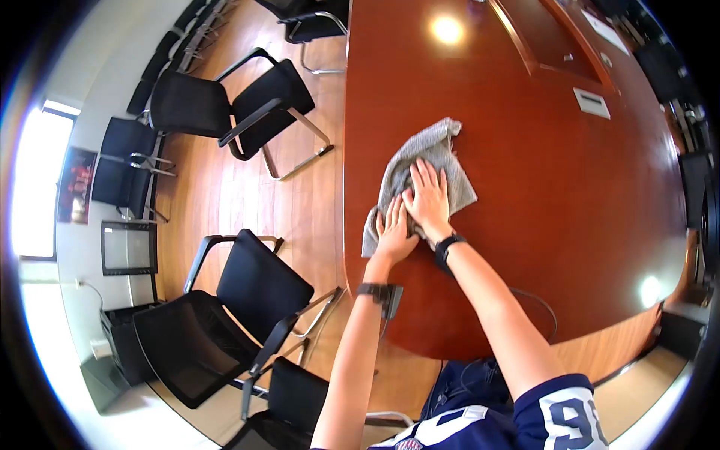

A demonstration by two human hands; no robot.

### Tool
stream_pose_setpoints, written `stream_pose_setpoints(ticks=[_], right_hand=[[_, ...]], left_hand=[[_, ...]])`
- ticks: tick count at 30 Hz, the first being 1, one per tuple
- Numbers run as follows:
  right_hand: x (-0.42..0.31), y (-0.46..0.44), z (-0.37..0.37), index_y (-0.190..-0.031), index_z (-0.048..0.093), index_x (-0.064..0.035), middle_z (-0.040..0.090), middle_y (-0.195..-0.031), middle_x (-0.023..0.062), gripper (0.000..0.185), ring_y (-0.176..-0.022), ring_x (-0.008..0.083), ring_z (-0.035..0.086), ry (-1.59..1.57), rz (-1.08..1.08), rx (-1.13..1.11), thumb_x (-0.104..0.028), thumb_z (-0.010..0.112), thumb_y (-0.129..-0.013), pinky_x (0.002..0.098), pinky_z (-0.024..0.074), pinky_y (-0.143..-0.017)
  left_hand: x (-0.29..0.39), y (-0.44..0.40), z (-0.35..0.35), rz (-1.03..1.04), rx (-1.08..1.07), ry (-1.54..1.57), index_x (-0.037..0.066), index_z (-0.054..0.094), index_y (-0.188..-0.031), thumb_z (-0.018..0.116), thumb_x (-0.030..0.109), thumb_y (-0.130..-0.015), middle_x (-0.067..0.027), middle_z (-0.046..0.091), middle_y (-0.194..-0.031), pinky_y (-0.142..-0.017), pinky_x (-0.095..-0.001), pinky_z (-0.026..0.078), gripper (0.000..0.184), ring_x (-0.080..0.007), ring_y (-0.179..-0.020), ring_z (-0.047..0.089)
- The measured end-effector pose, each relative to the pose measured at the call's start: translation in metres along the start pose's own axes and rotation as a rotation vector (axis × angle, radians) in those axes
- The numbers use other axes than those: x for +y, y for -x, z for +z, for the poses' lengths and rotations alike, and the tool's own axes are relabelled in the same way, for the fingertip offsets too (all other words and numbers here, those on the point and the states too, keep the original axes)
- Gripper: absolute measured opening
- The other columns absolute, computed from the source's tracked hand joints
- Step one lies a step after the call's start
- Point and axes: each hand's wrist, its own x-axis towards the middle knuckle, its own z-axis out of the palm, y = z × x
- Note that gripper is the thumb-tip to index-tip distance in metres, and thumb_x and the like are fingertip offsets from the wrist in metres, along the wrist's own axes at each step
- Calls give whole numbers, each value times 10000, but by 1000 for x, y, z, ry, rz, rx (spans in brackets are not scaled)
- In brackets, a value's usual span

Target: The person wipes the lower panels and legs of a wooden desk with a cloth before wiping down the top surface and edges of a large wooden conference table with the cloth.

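Note:
A crumpled grey cloth [463, 184] lies on the glossy reddish-brown table [540, 232], close to its left edge. My left hand [395, 234] rests flat on the lower left part of the cloth, fingers stretched out. Just above and to the right, my right hand [430, 201] presses on the cloth's middle with its fingers extended. The two hands almost touch each other at the thumbs. Each wrist wears a dark band, and the left one carries a small box-like device [391, 301].
Black chairs with metal legs stand along the table's left side, the nearest chair [255, 292] beside my left arm. A white panel [592, 103] is set in the tabletop at upper right. A thin dark cable [546, 304] loops over the table's near end.

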Motion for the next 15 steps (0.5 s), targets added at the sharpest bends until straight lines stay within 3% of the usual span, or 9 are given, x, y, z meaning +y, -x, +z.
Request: stream_pose_setpoints(ticks=[8,15], right_hand=[[-7,-4,9,-1247,462,-39,387,-1369,90,497,-1288,237,325,73,42,44,-233,502,-790,459,192,-1093],[-56,24,10,-1277,436,-36,351,-1397,88,508,-1310,230,291,100,154,1,-221,490,-807,455,177,-1099]], left_hand=[[-12,5,-10,153,68,-62,26,176,-1405,573,204,-712,-137,192,-1469,-1104,-482,85,819,-253,-1385,116],[-40,40,-26,110,-38,-171,17,181,-1402,522,151,-732,-120,179,-1478,-1105,-461,112,763,-246,-1384,118]])
